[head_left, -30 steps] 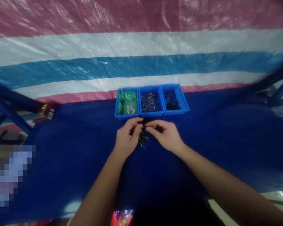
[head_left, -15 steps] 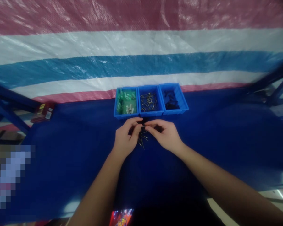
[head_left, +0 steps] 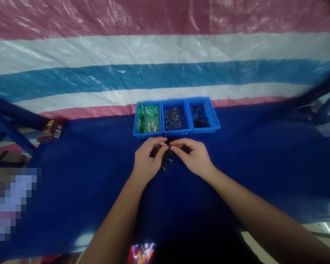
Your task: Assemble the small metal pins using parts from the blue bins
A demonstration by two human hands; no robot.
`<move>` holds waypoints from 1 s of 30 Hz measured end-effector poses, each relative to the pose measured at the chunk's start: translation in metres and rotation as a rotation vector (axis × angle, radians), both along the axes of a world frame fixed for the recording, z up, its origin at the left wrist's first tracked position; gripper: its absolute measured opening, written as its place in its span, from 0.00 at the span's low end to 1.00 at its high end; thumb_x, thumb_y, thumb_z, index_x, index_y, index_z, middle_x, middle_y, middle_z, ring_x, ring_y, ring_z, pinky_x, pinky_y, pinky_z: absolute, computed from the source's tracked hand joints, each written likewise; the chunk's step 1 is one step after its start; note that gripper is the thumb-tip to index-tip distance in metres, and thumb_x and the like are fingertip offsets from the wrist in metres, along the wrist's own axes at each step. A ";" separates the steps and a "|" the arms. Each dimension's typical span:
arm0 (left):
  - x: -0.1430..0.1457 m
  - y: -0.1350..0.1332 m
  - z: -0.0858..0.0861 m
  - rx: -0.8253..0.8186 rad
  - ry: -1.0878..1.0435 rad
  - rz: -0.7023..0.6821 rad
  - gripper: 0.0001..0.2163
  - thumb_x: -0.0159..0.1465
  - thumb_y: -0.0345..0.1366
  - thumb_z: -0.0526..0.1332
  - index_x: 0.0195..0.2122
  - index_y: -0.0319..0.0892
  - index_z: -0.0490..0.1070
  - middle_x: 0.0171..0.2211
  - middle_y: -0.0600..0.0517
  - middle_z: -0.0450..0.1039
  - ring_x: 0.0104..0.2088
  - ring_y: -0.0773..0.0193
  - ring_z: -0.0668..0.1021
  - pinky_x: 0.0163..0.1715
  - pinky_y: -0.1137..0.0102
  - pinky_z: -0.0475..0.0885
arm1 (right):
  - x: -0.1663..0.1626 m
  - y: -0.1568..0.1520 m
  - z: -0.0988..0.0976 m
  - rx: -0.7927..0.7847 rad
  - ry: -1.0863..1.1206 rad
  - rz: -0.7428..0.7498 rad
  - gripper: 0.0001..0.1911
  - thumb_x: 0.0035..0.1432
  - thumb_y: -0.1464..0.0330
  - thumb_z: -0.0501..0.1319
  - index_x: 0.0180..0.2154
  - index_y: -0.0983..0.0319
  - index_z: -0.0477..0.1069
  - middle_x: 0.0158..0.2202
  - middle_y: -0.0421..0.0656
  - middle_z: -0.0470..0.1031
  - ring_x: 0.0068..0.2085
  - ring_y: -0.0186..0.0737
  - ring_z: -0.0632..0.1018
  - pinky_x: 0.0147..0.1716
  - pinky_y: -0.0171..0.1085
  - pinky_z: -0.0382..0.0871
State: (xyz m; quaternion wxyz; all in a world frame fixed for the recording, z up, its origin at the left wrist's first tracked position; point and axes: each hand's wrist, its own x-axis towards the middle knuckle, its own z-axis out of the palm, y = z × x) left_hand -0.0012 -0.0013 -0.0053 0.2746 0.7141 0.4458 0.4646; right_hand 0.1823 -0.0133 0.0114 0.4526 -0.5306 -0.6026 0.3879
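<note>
Your single head-worn view looks forward and down along your forearms [head_left: 121,212], from above and behind your fingers [head_left: 156,140], which fall near the frame's centre. It sits far enough back to take in the bench [head_left: 85,176] on both sides of the fingers, the blue bins [head_left: 177,132] just beyond them and the striped sheet [head_left: 165,51] farther off.

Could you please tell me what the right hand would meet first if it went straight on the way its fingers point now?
Most likely the left hand, as the right hand points across at it, a small, blurred part seemingly pinched between them; exact depth is unclear.
</note>
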 end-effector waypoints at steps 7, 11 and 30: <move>-0.002 -0.001 0.000 -0.014 0.046 0.009 0.11 0.68 0.35 0.63 0.52 0.46 0.74 0.32 0.55 0.78 0.30 0.69 0.80 0.34 0.74 0.76 | 0.000 -0.003 0.000 0.146 -0.132 0.090 0.07 0.63 0.65 0.65 0.43 0.57 0.81 0.40 0.43 0.84 0.36 0.39 0.82 0.35 0.38 0.76; -0.003 -0.002 0.001 -0.027 0.019 -0.013 0.11 0.68 0.36 0.63 0.52 0.45 0.74 0.32 0.55 0.79 0.29 0.70 0.80 0.34 0.75 0.77 | 0.000 -0.004 0.001 0.188 -0.186 0.092 0.07 0.64 0.66 0.64 0.42 0.58 0.80 0.40 0.43 0.83 0.36 0.38 0.81 0.34 0.38 0.76; 0.003 -0.004 0.001 0.044 -0.025 0.002 0.14 0.64 0.30 0.66 0.51 0.45 0.74 0.40 0.52 0.82 0.31 0.70 0.81 0.35 0.74 0.78 | -0.002 -0.004 -0.004 -0.041 0.103 0.084 0.09 0.64 0.61 0.65 0.38 0.60 0.74 0.33 0.41 0.81 0.29 0.34 0.78 0.31 0.35 0.71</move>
